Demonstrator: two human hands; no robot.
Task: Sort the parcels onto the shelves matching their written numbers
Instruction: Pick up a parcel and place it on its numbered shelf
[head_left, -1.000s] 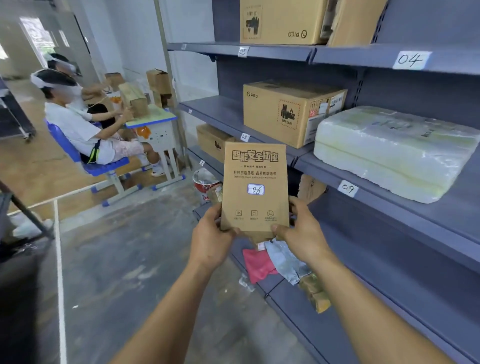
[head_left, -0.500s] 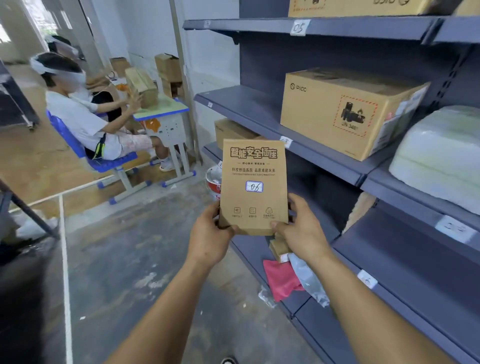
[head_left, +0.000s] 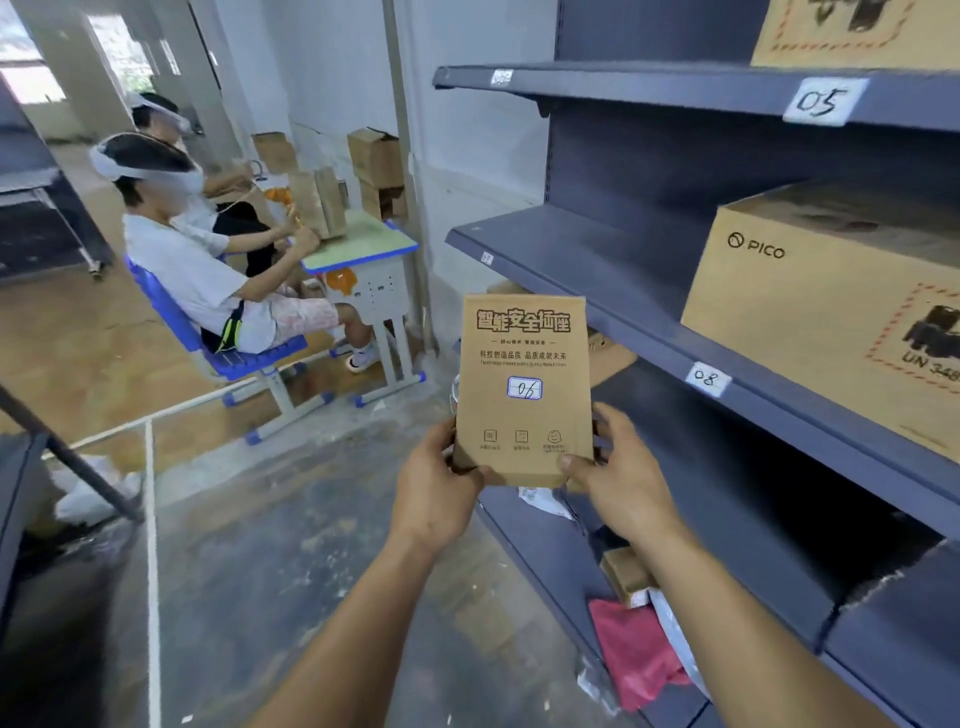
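parcel (head_left: 522, 415) reads 06, upper shelf tag (head_left: 823, 101) 05, lower shelf tag (head_left: 707, 379) 08, carton (head_left: 810, 312) pico.

The parcel (head_left: 522, 421) is kraft brown with dark brown print and a white label (head_left: 524, 388) edged in blue, while the shelves (head_left: 571, 249) are dark blue-grey with white tags (head_left: 707, 378) bearing black handwriting. The big box (head_left: 810, 312) is tan with a black logo and a red dashed square, the bag (head_left: 634, 654) on the lowest shelf is pink, the chair (head_left: 228, 358) is blue, and the desk (head_left: 358, 244) has a pale green top rimmed in blue
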